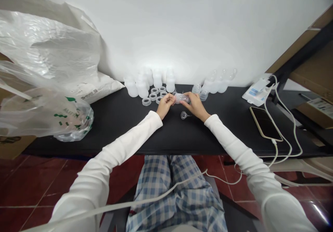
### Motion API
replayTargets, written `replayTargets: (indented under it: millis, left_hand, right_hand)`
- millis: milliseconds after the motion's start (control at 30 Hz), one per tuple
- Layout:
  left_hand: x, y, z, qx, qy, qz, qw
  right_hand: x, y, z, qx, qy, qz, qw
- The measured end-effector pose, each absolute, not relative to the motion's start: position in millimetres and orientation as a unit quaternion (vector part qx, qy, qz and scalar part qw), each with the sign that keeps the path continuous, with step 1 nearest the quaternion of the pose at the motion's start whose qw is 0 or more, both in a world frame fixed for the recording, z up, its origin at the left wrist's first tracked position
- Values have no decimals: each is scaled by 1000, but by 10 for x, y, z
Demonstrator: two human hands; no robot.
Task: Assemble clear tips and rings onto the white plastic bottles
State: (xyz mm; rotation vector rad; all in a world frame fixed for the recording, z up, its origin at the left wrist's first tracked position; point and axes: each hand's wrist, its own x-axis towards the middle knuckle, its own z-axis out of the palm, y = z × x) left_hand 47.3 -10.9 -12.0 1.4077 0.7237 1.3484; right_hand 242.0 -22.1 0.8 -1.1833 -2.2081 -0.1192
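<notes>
Both hands meet over the middle of the black table. My left hand and my right hand are each closed on an end of a small clear plastic piece held between them. A small clear funnel-like part lies on the table just below my right hand. Behind the hands lie several clear rings, and several white plastic bottles stand by the wall. Clear teat-like caps are grouped at the right of them.
Large plastic bags fill the table's left end. A phone lies at the right with a white cable plugged in, next to a white packet. Cardboard boxes stand at far right. The white wall lies behind.
</notes>
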Motion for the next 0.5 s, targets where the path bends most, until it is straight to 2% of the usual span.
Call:
replayTargets:
  millis: [167, 300, 500]
  left_hand:
    - [471, -138, -89, 528, 334, 561, 543]
    - [495, -218, -8, 476, 366, 520, 608]
    - [475, -249, 64, 408, 389, 426, 707]
  right_hand:
    - [2454, -258, 105, -344, -903, -139, 217]
    - [2551, -310, 182, -277, -923, -186, 194]
    - [2640, -371, 220, -256, -940, -114, 196]
